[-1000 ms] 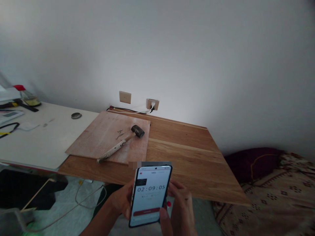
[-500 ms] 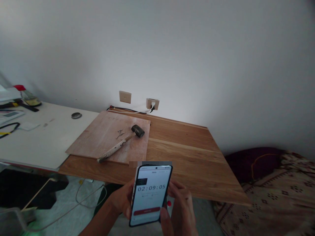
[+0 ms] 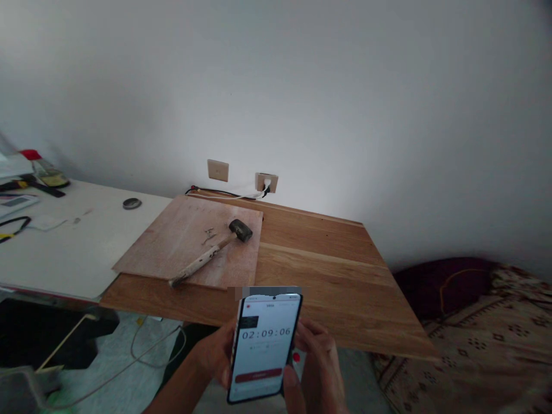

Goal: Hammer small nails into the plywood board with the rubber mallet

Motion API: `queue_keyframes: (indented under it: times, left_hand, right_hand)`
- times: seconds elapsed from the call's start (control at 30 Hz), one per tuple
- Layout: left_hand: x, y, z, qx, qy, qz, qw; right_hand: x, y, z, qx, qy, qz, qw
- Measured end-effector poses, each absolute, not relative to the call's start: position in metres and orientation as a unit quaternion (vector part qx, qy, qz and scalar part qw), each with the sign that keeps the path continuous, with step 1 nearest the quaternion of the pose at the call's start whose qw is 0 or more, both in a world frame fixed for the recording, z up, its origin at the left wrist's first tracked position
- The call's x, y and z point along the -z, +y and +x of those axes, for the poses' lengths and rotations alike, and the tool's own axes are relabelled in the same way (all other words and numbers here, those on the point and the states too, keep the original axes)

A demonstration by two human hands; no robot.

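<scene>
A smartphone is held upright before me, its lit screen showing a timer at 02:09:06 and a red bar below. My left hand is closed around its left edge. On the other side my right hand is closed about the right edge, thumb at the lower corner and fingers partly behind. Beyond the phone, a hammer with a dark, blocky head and worn wooden handle lies on a thin plywood board. Several small nails lie near its head.
Under the board is a wooden tabletop, with a white table to its left. That table bears a red-capped bottle and a round lid. Cables run to a wall socket. Patterned fabric lies at the right.
The timer has gone from 02:09:05 to 02:09:06. The phone sits slightly lower in view, and the scene has shifted a little to the left. Both hands keep their hold.
</scene>
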State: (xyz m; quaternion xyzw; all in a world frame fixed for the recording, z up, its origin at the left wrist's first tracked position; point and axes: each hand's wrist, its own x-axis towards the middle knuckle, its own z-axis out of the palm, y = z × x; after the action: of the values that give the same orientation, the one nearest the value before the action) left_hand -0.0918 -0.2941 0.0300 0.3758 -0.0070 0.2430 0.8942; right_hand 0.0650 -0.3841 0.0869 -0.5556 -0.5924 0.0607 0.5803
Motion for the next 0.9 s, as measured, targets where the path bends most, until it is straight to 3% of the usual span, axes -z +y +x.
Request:
queue_keyframes:
  times: [0.63,0.9]
  left_hand:
    - [-0.049,-0.293,-0.092,-0.254,-0.030,0.397,0.882]
    - [-0.038,-0.297,-0.097,-0.204,0.006,0.509,0.836]
  right_hand:
    - [-0.080,-0.390,0.065,-0.091,-0.547,-0.539,0.634]
    - [-0.039,-0.414,0.082,-0.270,-0.383,-0.559,0.684]
